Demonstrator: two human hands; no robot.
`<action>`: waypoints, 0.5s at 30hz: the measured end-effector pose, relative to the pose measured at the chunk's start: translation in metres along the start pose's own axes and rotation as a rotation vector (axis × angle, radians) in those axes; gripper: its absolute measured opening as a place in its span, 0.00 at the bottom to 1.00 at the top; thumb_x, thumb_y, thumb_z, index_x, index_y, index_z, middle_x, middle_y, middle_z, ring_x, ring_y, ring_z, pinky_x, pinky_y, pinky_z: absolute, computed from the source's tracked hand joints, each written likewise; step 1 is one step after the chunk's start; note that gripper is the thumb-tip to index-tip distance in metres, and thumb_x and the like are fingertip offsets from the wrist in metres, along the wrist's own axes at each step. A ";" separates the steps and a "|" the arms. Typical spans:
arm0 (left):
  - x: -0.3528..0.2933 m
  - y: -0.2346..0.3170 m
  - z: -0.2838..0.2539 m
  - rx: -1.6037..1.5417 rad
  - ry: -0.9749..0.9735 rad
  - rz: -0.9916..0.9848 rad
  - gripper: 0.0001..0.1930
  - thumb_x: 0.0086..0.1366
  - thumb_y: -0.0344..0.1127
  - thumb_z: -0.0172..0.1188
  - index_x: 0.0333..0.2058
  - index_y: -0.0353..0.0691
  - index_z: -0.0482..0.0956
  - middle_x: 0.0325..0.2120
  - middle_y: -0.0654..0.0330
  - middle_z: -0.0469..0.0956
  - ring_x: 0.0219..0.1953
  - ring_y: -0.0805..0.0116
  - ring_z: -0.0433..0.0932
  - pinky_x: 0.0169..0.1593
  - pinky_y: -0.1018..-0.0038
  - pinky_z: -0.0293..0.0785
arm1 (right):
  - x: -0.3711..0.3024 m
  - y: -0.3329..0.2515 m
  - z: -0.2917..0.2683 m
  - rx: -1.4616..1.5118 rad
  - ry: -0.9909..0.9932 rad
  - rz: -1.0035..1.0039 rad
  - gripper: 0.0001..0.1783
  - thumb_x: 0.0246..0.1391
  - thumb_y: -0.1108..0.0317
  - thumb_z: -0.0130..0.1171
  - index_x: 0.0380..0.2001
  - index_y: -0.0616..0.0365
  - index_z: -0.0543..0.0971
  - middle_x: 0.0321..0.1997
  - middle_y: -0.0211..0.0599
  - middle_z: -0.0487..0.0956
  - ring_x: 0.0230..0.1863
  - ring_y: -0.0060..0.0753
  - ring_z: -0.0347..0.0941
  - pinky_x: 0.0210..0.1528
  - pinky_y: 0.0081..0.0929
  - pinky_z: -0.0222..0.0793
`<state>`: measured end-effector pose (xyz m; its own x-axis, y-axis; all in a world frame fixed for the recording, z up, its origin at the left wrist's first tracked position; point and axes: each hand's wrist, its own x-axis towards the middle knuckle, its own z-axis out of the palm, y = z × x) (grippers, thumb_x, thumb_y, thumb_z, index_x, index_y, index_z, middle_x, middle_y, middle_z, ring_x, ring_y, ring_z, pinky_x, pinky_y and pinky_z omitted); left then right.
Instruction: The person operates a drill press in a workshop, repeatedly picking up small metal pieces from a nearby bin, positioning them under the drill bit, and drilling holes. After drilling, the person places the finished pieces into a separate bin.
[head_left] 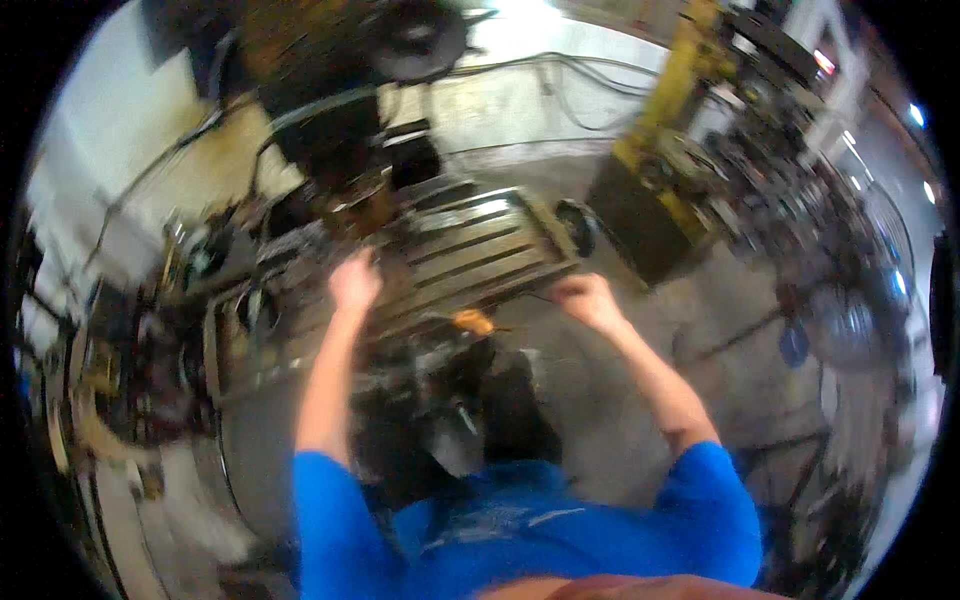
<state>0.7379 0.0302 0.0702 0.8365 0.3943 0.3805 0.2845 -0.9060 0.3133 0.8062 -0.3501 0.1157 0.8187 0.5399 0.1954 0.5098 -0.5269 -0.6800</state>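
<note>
A slotted metal machine table (480,248) lies in front of me, with a dark machine head above its left part. My left hand (355,281) is over the table just below the head, near a brownish metal part (366,212). Its fingers look curled, but blur hides what is between them. At the table's right front corner is my right hand (586,301), closed like a fist. A thin dark line runs left from it, and I cannot make out what it grips. An orange-yellow object (474,322) sits at the table's front edge between my hands.
A round black handwheel (576,228) is at the table's right end. Beyond it stands a yellow and dark machine column (640,190). Cables (590,85) hang along the white back wall. Cluttered metal parts (770,180) fill the right, and a round fan-like thing (842,328) stands there.
</note>
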 end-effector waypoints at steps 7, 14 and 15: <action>0.008 0.001 -0.006 0.056 -0.053 -0.014 0.19 0.51 0.34 0.57 0.45 0.43 0.73 0.34 0.50 0.76 0.37 0.52 0.74 0.39 0.62 0.69 | 0.034 -0.049 -0.045 0.080 0.167 -0.391 0.14 0.31 0.65 0.55 0.25 0.61 0.79 0.24 0.48 0.76 0.28 0.42 0.74 0.31 0.31 0.69; 0.013 -0.016 0.012 0.053 0.121 -0.139 0.22 0.48 0.39 0.62 0.44 0.40 0.71 0.33 0.49 0.76 0.35 0.49 0.74 0.38 0.59 0.69 | 0.076 -0.127 -0.117 -0.035 0.335 -0.371 0.18 0.29 0.69 0.56 0.31 0.62 0.77 0.29 0.43 0.78 0.31 0.33 0.76 0.36 0.27 0.71; 0.014 -0.013 0.009 0.028 0.123 -0.143 0.23 0.48 0.39 0.62 0.44 0.40 0.71 0.34 0.49 0.76 0.36 0.49 0.74 0.38 0.59 0.69 | 0.094 -0.136 -0.128 0.017 0.596 -0.624 0.12 0.25 0.66 0.54 0.17 0.64 0.72 0.15 0.46 0.70 0.18 0.41 0.66 0.26 0.34 0.65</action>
<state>0.7498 0.0465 0.0637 0.7239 0.5332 0.4377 0.4106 -0.8429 0.3478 0.8481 -0.3118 0.3171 0.3950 0.2904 0.8716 0.9122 -0.2363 -0.3347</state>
